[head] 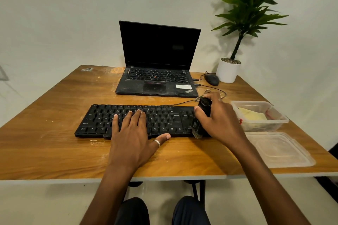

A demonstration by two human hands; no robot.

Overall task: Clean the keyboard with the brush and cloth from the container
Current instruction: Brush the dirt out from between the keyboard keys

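So rn it's mid-brushing, I'd say. Right hand (218, 115) is wrapped around the brush (201, 117), black body, bristles down at the right end of the keyboard (139, 120), over the numpad side near the front edge. Can't tell if the bristles are actually touching the keys or just above, too dark there. Left hand (132, 133) is flat and open on the middle of the kb, fingers spread over the letter rows, thumb at the front edge, not gripping anything, prob just pinning it so it doesn't slide.

Container (259, 115) sits open at the right of the table (54, 151), w/ its lid (279, 150) lying just in front of it. Something pale yellow is inside, prob the cloth (253, 116), so imo the wipe step hasn't started yet.

Done: lid off, brush out and on the kb. Left: however much brushing remains (can't judge how many keys are covered), then the whole cloth pass. Roughly a third in, tbh, give or take.
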